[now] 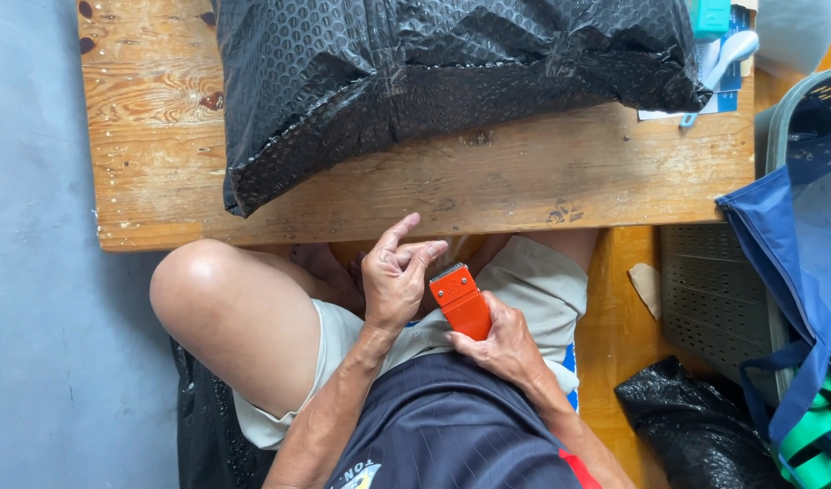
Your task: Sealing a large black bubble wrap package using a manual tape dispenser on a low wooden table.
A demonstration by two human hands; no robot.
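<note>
My right hand (503,344) grips an orange hair clipper (461,302) over my lap, its toothed blade end pointing away from me. My left hand (395,274) hovers just left of the blade, fingers loosely curled and pinched together, index finger raised. It seems to hold nothing I can make out. Both hands sit just below the near edge of a worn wooden table (560,177). My bare left knee (198,281) juts out on the left.
A big black bubble-wrap bag (415,81) covers most of the table. A blue fabric bag (796,263) and a grey perforated crate (714,290) stand to the right, a black plastic bag (687,426) below them. Grey floor (35,272) lies to the left.
</note>
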